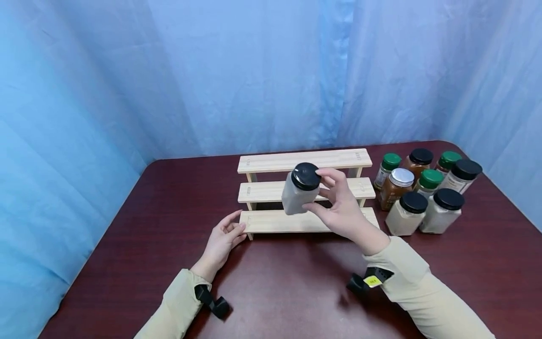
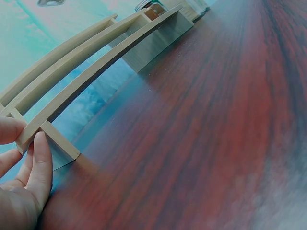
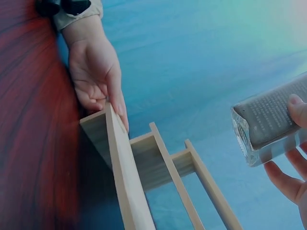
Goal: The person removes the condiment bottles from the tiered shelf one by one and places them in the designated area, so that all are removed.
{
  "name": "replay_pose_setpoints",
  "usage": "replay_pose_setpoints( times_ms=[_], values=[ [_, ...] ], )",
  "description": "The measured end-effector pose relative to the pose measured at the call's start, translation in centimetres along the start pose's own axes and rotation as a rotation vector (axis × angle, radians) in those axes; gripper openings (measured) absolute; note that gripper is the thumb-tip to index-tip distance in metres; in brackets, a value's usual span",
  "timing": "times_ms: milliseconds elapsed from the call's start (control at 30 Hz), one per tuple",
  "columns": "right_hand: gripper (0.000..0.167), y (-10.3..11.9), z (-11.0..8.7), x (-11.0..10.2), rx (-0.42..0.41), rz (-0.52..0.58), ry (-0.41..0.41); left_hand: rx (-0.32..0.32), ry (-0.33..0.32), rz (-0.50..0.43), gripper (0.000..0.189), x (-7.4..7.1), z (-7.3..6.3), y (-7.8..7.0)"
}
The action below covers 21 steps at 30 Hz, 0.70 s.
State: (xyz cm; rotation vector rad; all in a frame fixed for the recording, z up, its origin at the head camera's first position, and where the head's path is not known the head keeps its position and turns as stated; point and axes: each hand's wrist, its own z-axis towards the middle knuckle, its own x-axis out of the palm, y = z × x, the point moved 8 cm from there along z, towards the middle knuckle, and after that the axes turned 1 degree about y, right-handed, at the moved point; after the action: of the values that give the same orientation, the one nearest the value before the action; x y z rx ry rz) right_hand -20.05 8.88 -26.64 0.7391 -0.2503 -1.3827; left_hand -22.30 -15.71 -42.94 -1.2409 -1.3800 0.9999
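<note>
A clear jar [image 1: 295, 195] with a black lid and pale contents is held up in my right hand [image 1: 345, 209], thumb on one side and fingers on the other. It hangs in the air before a three-step wooden spice rack [image 1: 288, 221], clear of its boards. In the right wrist view, printed text shows on the jar's side [image 3: 268, 120]. My left hand [image 1: 224, 240] pinches the left end of the rack's lowest board. The left wrist view has that hand [image 2: 29, 187] with fingers above and below the board's end [image 2: 36, 127].
Right of the rack stand several seasoning jars: green-lidded bottles [image 1: 383, 172], a silver-lidded brown jar [image 1: 395, 188] and black-lidded pale jars [image 1: 404, 219]. All stand on a dark red wooden table [image 1: 288, 282]. Blue curtains [image 1: 254, 80] hang behind and at the sides.
</note>
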Motion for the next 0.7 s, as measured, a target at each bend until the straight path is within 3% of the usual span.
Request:
replay_pose_setpoints(
  times_ms=[200,367,533,700],
  values=[
    [0.055,0.8,-1.5,-1.5,-0.045,-0.032,0.030,0.008,-0.002,0.010,0.051,-0.1,-0.2,0.0],
    [0.062,1.9,-2.7,-3.8,-0.068,-0.110,0.027,0.002,0.004,0.006,0.051,0.2,0.1,-0.1],
    [0.061,3.2,-4.3,-6.9,-0.129,-0.068,0.009,0.004,0.010,0.002,0.051,0.6,0.4,-0.3],
    [0.061,4.0,-6.6,-10.4,-0.096,-0.040,-0.012,-0.001,0.001,0.013,0.050,0.6,0.2,-0.2]
  ],
)
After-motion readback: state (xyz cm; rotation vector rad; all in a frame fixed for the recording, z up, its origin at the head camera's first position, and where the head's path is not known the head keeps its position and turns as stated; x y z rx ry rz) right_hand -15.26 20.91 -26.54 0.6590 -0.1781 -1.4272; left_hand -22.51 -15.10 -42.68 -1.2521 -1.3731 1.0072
